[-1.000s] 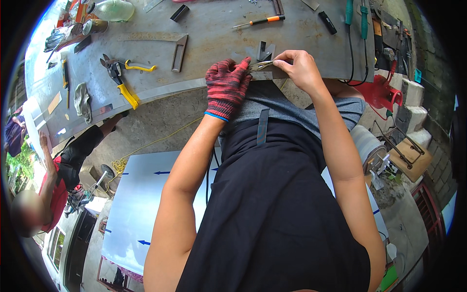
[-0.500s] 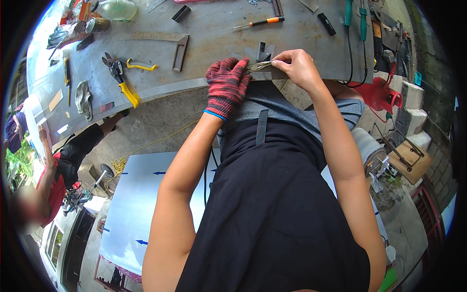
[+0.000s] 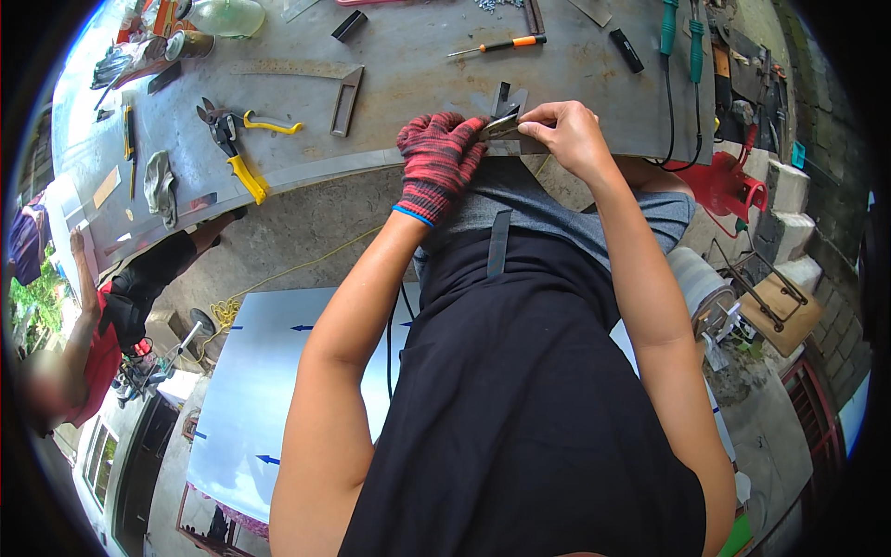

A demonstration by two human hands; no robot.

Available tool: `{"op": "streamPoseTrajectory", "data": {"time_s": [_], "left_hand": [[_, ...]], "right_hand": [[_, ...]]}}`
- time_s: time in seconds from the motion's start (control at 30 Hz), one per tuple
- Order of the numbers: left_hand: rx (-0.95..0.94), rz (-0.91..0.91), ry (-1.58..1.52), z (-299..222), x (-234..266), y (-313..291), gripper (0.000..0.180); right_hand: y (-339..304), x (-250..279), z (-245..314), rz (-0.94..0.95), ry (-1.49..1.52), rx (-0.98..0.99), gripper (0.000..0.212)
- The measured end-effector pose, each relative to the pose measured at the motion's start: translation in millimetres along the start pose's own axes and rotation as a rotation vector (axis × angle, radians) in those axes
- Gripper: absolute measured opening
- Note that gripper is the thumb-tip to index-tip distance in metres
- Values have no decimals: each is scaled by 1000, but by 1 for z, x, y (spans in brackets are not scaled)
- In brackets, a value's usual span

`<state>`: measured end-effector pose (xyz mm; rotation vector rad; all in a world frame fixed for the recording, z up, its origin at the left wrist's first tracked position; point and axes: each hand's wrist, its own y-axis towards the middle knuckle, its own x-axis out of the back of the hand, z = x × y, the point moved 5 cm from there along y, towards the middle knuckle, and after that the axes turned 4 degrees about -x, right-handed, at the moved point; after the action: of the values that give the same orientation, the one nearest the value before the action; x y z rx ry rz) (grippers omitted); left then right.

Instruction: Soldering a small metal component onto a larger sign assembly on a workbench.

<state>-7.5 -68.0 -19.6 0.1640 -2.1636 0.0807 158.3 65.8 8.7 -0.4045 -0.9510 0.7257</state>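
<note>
My left hand (image 3: 438,160), in a red and black knitted glove, is closed on one end of a small, thin metal piece (image 3: 499,128) by the near edge of the metal table (image 3: 408,102). Bare fingers of my right hand (image 3: 568,135) pinch near the piece's other end. Its exact kind is hard to make out, since both hands cover part of it. Just beyond the fingers lies a small dark angled metal part (image 3: 502,96). Farther back rests a screwdriver (image 3: 498,45) with an orange and black handle.
Yellow-handled tin snips (image 3: 232,153), a try square (image 3: 346,100), a grey cloth glove (image 3: 161,188) and a bottle (image 3: 225,17) occupy the table's left. Green-handled cabled tools (image 3: 696,56) hang over its right side. Another person (image 3: 125,306) stands at far left.
My gloved hand has shifted slightly right, closer to my right hand, and the metal piece has tilted between them. The person at far left has moved an arm slightly.
</note>
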Motion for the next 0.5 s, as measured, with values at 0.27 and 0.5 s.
{"op": "streamPoseTrajectory", "data": {"time_s": [0.27, 0.5], "left_hand": [[-32, 19, 52, 4, -4, 2, 43], [-118, -63, 42, 0, 6, 3, 50]], "right_hand": [[-3, 5, -20, -6, 175, 130, 33], [-13, 5, -20, -117, 10, 255, 36]]}}
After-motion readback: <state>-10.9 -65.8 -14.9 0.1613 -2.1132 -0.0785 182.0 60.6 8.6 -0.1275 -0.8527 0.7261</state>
